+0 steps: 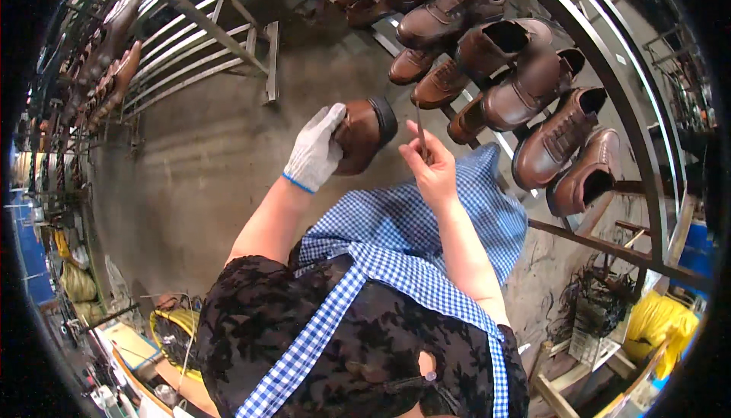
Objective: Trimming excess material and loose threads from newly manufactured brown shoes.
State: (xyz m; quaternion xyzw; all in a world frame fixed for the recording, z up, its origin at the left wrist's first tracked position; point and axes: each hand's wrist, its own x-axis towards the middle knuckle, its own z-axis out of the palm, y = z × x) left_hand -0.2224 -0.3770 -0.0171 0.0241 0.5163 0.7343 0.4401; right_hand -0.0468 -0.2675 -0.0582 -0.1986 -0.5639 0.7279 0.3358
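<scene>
My left hand (316, 148), in a white knit glove with a blue cuff, is closed on a brown leather shoe (360, 136). The shoe is held in the air in front of me, its dark heel end toward the right. To the right of it, my bare right hand (432, 164) pinches a thin, dark, narrow tool (421, 132) that points upward. Its exact kind is too small to tell. A small gap separates the tool from the shoe. A blue-and-white checked apron (381, 220) hangs below both hands.
At the right stands a metal rack (647, 189) with several brown lace-up shoes (560, 140) along its bars. Another metal frame (228, 45) is at the upper left, beside more brown shoes (118, 79). Lower right lies a yellow bag (659, 327); lower left, a yellow-rimmed basket (171, 334).
</scene>
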